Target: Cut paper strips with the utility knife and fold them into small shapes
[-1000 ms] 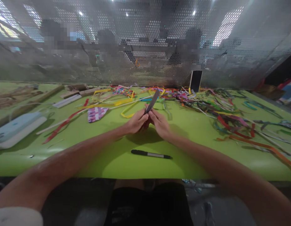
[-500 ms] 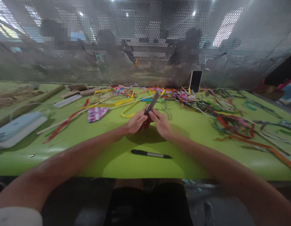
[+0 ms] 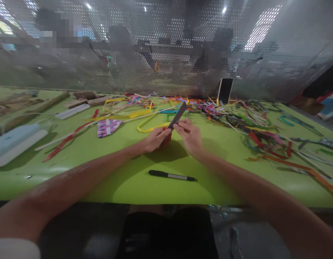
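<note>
A flat dark grey strip (image 3: pixel 179 114) slants up and away between my hands, above the green table. My left hand (image 3: pixel 155 139) is closed on its lower end, thumb on top. A folded red-orange strip (image 3: pixel 167 139) shows under the grey one, partly hidden by my left fingers. Fingers curled, my right hand (image 3: pixel 191 137) pinches at the grey strip's right edge; exactly what its fingertips grip is hard to see. Nearer to me, a black marker pen (image 3: pixel 172 176) lies on the table.
Colourful loose strips (image 3: pixel 136 101) litter the back and right, with an orange strip (image 3: pixel 298 163) at right. A pink-purple woven piece (image 3: pixel 109 128) and a light blue device (image 3: pixel 18 142) lie left. A phone (image 3: pixel 225 90) leans against the perforated metal panel (image 3: pixel 172 54).
My right hand has shifted slightly right and its fingers have curled more, uncovering more of the red-orange strip. My left hand keeps its hold. The view has tilted a little.
</note>
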Motion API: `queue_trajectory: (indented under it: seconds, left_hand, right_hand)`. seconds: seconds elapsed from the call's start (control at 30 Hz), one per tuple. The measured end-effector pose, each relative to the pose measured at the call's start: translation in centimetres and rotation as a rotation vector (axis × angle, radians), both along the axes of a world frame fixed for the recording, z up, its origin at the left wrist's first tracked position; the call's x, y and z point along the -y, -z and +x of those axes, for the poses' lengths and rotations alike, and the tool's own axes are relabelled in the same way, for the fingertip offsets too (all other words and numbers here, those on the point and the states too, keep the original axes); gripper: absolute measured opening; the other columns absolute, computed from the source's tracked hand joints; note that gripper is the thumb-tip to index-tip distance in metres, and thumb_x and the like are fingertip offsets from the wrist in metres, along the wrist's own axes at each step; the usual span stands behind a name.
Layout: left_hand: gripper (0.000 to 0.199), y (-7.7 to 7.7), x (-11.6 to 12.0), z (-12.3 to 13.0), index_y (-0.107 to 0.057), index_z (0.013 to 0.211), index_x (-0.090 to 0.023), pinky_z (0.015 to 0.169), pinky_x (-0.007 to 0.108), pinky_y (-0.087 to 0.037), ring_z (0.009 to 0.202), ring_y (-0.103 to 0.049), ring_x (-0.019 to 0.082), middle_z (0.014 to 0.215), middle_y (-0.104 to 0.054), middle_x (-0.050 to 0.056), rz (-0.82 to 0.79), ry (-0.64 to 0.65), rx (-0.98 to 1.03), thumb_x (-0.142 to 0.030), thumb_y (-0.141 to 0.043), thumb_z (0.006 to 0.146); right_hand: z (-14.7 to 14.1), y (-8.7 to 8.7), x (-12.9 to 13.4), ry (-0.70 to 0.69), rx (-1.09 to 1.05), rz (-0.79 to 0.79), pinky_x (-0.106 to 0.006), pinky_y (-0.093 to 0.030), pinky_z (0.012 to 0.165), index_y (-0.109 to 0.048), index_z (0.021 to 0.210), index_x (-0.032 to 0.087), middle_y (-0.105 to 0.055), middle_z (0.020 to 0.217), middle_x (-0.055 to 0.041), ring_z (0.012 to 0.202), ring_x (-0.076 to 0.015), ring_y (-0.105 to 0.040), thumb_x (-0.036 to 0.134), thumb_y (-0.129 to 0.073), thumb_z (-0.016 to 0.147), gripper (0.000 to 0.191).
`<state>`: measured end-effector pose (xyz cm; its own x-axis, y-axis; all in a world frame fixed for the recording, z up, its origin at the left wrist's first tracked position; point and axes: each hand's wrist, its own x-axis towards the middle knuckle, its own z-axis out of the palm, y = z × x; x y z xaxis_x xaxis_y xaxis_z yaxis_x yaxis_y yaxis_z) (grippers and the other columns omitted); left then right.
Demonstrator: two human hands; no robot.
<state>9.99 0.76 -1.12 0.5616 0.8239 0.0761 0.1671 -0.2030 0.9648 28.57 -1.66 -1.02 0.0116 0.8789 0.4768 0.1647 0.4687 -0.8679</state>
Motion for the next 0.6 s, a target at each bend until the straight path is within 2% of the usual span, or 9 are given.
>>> queue_trajectory:
  seconds: [0.13, 0.3, 0.47, 0.6]
  left_hand:
    - [0.039, 0.0, -0.1, -0.1, -0.054, 0.070, -0.019, 0.045, 0.021, -0.037, 0.047, -0.050, 0.012, 0.058, -0.058, 0.003, 0.007, 0.012, 0.003, -0.038, -0.049, 0.104]
    - [0.021, 0.0, -0.2, -0.1, -0.053, 0.072, -0.020, 0.047, 0.020, -0.038, 0.049, -0.049, 0.012, 0.059, -0.058, 0.001, 0.008, 0.024, 0.006, -0.023, -0.050, 0.093]
    - [0.010, -0.4, -0.4, -0.4, -0.057, 0.082, -0.019, 0.051, 0.021, -0.044, 0.053, -0.056, 0.013, 0.065, -0.064, 0.001, -0.040, 0.055, 0.004, -0.025, -0.054, 0.089]
    - [0.017, -0.6, -0.7, -0.5, -0.058, 0.088, -0.019, 0.053, 0.022, -0.046, 0.054, -0.059, 0.013, 0.068, -0.065, 0.001, -0.071, 0.051, 0.003, -0.034, -0.060, 0.096]
  right_hand:
    - [-0.1, 0.0, 0.1, 0.000, -0.012, -0.057, -0.037, -0.057, 0.077, -0.085, 0.091, 0.024, -0.074, 0.106, -0.0089, 0.095, -0.0231, -0.066, 0.066, -0.079, 0.091, 0.042]
    - [0.2, 0.0, -0.2, -0.003, -0.019, -0.120, -0.038, -0.056, 0.081, -0.084, 0.090, 0.025, -0.073, 0.094, -0.0063, 0.092, -0.0225, -0.064, 0.061, -0.078, 0.090, 0.036]
    - [0.6, -0.1, -0.5, -0.049, -0.044, -0.184, -0.036, -0.055, 0.077, -0.083, 0.088, 0.022, -0.070, 0.082, -0.0052, 0.079, -0.0191, -0.063, 0.057, -0.079, 0.088, 0.036]
    - [1.0, -0.1, -0.9, -0.047, -0.081, -0.213, -0.035, -0.053, 0.073, -0.080, 0.083, 0.021, -0.069, 0.078, -0.0046, 0.072, -0.0176, -0.062, 0.059, -0.080, 0.087, 0.038]
